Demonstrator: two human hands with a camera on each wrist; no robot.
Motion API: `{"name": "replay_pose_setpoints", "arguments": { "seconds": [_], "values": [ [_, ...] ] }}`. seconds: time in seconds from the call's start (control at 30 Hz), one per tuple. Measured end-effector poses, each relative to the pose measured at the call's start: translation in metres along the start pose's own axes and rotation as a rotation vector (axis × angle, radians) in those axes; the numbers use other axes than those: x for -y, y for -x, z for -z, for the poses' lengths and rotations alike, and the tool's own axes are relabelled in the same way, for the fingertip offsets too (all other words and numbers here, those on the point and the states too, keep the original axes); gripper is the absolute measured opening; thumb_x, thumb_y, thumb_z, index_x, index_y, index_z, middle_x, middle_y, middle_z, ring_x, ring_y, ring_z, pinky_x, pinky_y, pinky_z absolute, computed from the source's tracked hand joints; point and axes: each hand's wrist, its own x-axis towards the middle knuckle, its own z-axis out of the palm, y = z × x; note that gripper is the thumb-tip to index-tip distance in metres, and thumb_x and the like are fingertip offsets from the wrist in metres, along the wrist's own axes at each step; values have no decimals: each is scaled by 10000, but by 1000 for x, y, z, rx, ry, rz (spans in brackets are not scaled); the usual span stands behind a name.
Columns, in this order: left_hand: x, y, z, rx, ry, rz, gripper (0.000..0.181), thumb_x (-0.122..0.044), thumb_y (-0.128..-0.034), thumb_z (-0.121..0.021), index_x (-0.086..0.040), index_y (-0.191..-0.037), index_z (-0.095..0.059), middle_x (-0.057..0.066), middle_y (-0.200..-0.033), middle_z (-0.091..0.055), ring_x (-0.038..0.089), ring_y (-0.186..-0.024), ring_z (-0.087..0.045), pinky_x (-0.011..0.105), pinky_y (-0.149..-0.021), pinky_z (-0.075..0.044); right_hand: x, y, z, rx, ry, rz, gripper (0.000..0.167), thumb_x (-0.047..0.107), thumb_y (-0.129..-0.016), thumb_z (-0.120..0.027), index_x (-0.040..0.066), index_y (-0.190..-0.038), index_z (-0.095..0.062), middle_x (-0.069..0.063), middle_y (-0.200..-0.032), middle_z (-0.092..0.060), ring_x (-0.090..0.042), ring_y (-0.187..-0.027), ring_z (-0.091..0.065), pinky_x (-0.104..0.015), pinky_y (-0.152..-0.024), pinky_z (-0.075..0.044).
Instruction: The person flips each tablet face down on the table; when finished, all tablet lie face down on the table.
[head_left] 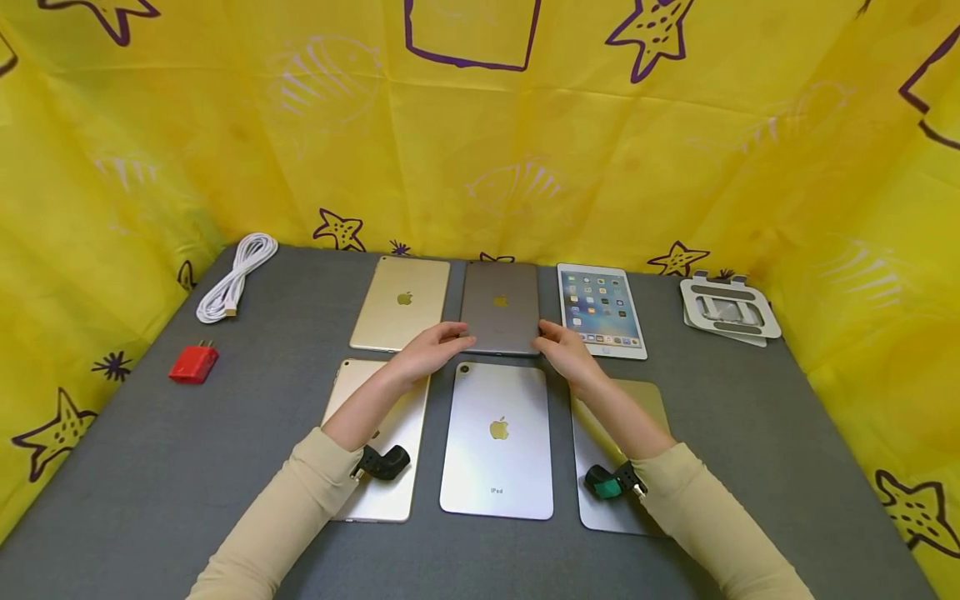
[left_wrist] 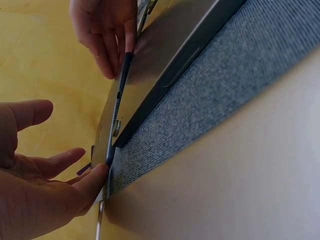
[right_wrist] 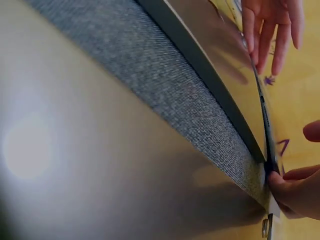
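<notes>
In the head view, a grey tablet (head_left: 500,308) with an apple logo lies back up in the middle of the far row. My left hand (head_left: 433,350) touches its near left corner with extended fingers. At the near right corner, the fingertips of my right hand (head_left: 567,354) touch it. Both wrist views show each thumb apart from the tablet's edge. A gold tablet (head_left: 403,302) is left of it, and a white tablet (head_left: 600,308) with a lit screen is on its right. Directly below lies a silver tablet (head_left: 497,475) marked iPad.
Under my forearms lie a pale gold tablet (head_left: 390,492) and another gold tablet (head_left: 600,417). A white cable (head_left: 238,275) and a red plug (head_left: 193,364) are at the left. The folded stand (head_left: 729,308) sits at the far right. Yellow cloth (head_left: 480,125) encloses the grey table (head_left: 262,417).
</notes>
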Motion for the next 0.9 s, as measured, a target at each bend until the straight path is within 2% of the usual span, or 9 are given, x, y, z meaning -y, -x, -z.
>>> {"name": "replay_pose_setpoints", "arguments": {
  "seconds": [0.17,0.47,0.73,0.83,0.9],
  "values": [
    [0,0,0,-7,-7,-3,587,-299,-990,-561,-1,-1462,-379,178,-1487,-402,342,-1367,-365,470,-1122,-291,1,2,0,37,73,15,651,105,-935,-514,-76,-1499,-242,-271,-1519,-302,-359,-1403,-296,-462,-1148,-234],
    [-1,-2,0,-12,-13,-6,630,-309,-991,-555,-3,-1493,-327,174,-1531,-339,346,-1403,-308,476,-1136,-261,-1,3,2,30,9,25,622,121,-978,-490,-36,-1519,-229,-236,-1556,-247,-329,-1444,-216,-450,-1169,-170],
    [-1,-2,-1,-3,-8,10,618,-320,-992,-550,-4,-1482,-347,171,-1522,-355,346,-1401,-311,482,-1136,-260,-3,4,1,94,-4,19,636,105,-991,-472,-58,-1523,-165,-247,-1576,-166,-347,-1461,-142,-455,-1172,-143],
    [-2,-1,-2,-18,-23,13,621,-318,-991,-552,1,-1482,-344,179,-1519,-356,350,-1395,-319,478,-1131,-272,-3,5,2,104,8,31,630,94,-989,-478,-65,-1518,-175,-251,-1572,-178,-350,-1458,-153,-447,-1171,-155],
    [-5,0,-4,-49,-66,-9,622,-313,-985,-562,-1,-1479,-350,198,-1504,-366,358,-1378,-337,487,-1117,-294,-2,6,4,106,4,44,617,90,-989,-479,-68,-1514,-195,-252,-1564,-206,-354,-1448,-192,-447,-1164,-186]
  ]
}}
